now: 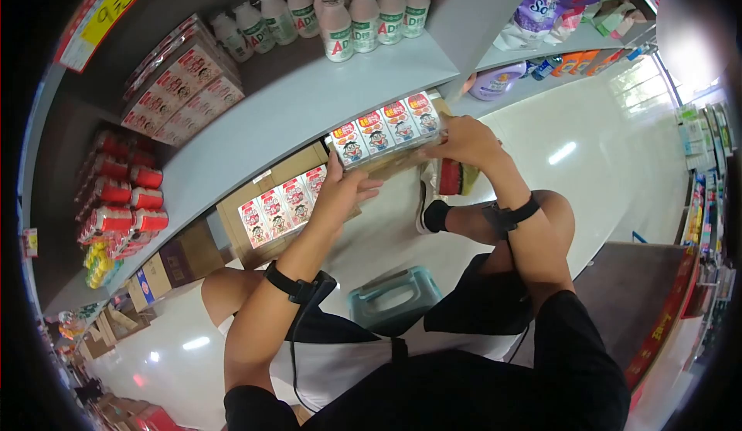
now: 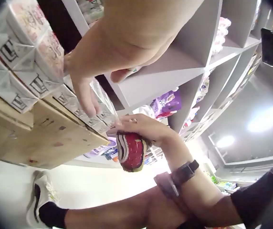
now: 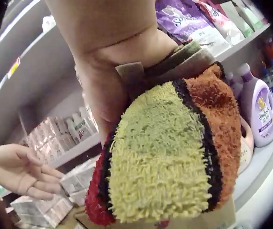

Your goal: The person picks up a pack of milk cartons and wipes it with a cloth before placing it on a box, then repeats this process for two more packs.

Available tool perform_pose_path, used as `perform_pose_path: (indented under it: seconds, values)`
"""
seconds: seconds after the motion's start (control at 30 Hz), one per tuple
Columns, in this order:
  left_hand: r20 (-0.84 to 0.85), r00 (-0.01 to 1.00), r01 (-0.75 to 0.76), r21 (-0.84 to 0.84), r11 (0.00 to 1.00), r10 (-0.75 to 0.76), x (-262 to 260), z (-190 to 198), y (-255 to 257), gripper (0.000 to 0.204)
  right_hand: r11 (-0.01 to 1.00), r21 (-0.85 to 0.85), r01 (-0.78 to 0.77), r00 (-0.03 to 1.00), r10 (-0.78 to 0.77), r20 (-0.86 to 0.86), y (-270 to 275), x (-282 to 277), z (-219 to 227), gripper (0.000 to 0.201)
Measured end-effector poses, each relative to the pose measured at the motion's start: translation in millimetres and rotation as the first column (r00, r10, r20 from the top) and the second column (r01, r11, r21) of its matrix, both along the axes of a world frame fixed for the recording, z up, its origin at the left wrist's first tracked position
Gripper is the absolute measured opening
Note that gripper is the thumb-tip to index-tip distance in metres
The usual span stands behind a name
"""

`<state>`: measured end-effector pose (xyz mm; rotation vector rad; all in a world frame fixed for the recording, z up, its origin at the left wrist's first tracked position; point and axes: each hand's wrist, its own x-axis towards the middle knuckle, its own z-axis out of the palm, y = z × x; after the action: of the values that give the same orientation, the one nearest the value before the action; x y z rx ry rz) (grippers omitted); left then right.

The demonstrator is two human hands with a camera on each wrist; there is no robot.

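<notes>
My right hand (image 1: 468, 141) grips a folded shaggy cloth (image 3: 160, 152) with yellow-green, orange, red and black bands. The cloth hangs below that hand, at the right end of a row of small white-and-red milk cartons (image 1: 386, 134). These cartons sit in a cardboard box (image 2: 55, 138) at the shelf's front edge. My left hand (image 1: 340, 195) is at the row's left end, fingers extended and palm open in the right wrist view. Left of it, a second group of cartons (image 1: 274, 213) stands in another box, partly behind the left forearm.
White bottles with green labels (image 1: 338, 29) and carton packs (image 1: 189, 83) stand on the grey shelf (image 1: 270, 106). Red cans (image 1: 116, 191) are at the left. A teal stool (image 1: 394, 296) stands between the legs. Purple detergent bottles (image 3: 259, 107) are on the right shelf.
</notes>
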<state>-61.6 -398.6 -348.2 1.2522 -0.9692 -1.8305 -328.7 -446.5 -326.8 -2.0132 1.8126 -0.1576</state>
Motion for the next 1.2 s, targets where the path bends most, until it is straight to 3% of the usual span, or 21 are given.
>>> perform_pose_path:
  seconds: [0.1,0.13,0.17,0.23,0.27,0.3,0.37,0.47,0.5,0.6,0.67,0.7,0.77,0.8,0.87,0.9,0.93,0.97,1.03,1.1,1.2]
  values:
    - [-0.001,1.0,-0.025,-0.013,1.0,0.025,-1,23,17,0.068,0.994,0.111,0.015,0.999,-0.01,-0.045,4,2,43,0.062]
    - [0.015,0.999,-0.042,0.012,0.999,0.042,-1,32,26,0.077,0.982,0.187,-0.022,0.999,0.015,0.037,0,-3,52,0.06]
    - [0.027,1.0,0.013,-0.07,0.997,-0.011,1,24,32,0.082,0.986,0.135,-0.101,0.976,0.072,0.204,1,-8,56,0.055]
    - [0.096,0.995,0.027,-0.281,0.959,0.0,7,17,46,0.09,0.963,0.049,-0.266,0.8,0.192,0.569,3,-1,57,0.042]
    - [0.092,0.994,0.09,-0.371,0.924,-0.06,14,16,51,0.09,0.943,0.207,-0.26,0.794,0.086,0.602,9,19,86,0.037]
    - [0.163,0.978,0.187,-0.425,0.885,-0.129,19,30,55,0.086,0.913,0.259,-0.314,0.614,-0.013,0.79,11,31,82,0.037]
    - [0.103,0.98,0.196,-0.433,0.88,-0.168,30,35,55,0.088,0.934,0.179,-0.311,0.467,-0.014,0.884,20,68,78,0.036]
    - [-0.1,0.987,0.074,-0.411,0.909,-0.126,45,38,59,0.104,0.929,0.219,-0.298,0.276,-0.135,0.951,30,118,74,0.035]
    - [-0.299,0.949,-0.006,-0.328,0.945,-0.098,53,31,61,0.108,0.941,0.221,-0.255,0.248,-0.157,0.956,30,127,73,0.039]
    - [-0.448,0.888,-0.105,-0.414,0.904,-0.102,58,57,53,0.1,0.956,0.192,-0.221,0.185,-0.152,0.971,23,144,81,0.045]
    - [-0.091,0.993,-0.107,-0.519,0.848,0.069,62,70,51,0.08,0.946,0.267,-0.185,0.081,-0.256,0.963,18,153,86,0.054]
    - [-0.091,0.993,-0.114,-0.521,0.846,0.077,67,75,48,0.08,0.945,0.265,-0.193,0.084,-0.253,0.964,18,157,90,0.054]
    - [0.017,0.983,-0.171,-0.253,0.952,0.181,79,82,38,0.059,0.946,0.221,-0.239,0.217,-0.17,0.961,19,163,99,0.066]
    - [-0.032,0.975,-0.213,-0.4,0.891,0.219,81,79,31,0.048,0.943,0.22,-0.249,0.216,-0.167,0.962,20,165,98,0.066]
    - [-0.047,0.962,-0.25,-0.537,0.805,0.267,85,83,25,0.048,0.956,0.17,-0.24,0.289,-0.097,0.952,16,167,98,0.078]
    - [-0.064,0.952,-0.266,-0.659,0.704,0.3,88,93,21,0.048,0.951,0.156,-0.266,0.276,-0.08,0.958,12,168,95,0.078]
    - [-0.149,0.954,-0.289,-0.679,0.675,0.259,90,103,18,0.056,0.947,0.121,-0.297,0.201,-0.061,0.978,8,168,89,0.082]
    - [-0.134,0.952,-0.29,-0.688,0.665,0.277,95,108,17,0.056,0.943,0.086,-0.322,0.125,-0.047,0.991,5,169,85,0.086]
    - [-0.203,0.973,-0.215,-0.628,0.748,0.108,107,117,13,0.062,0.922,0.097,-0.374,0.084,-0.07,0.994,2,175,88,0.09]
    - [-0.098,0.991,-0.134,-0.681,0.72,0.091,115,126,8,0.064,0.914,0.051,-0.402,0.008,-0.052,0.999,-1,181,85,0.09]
    - [-0.219,0.968,-0.24,-0.65,0.721,0.125,115,130,1,0.06,0.868,0.162,-0.469,0.07,-0.146,0.987,-1,185,87,0.08]
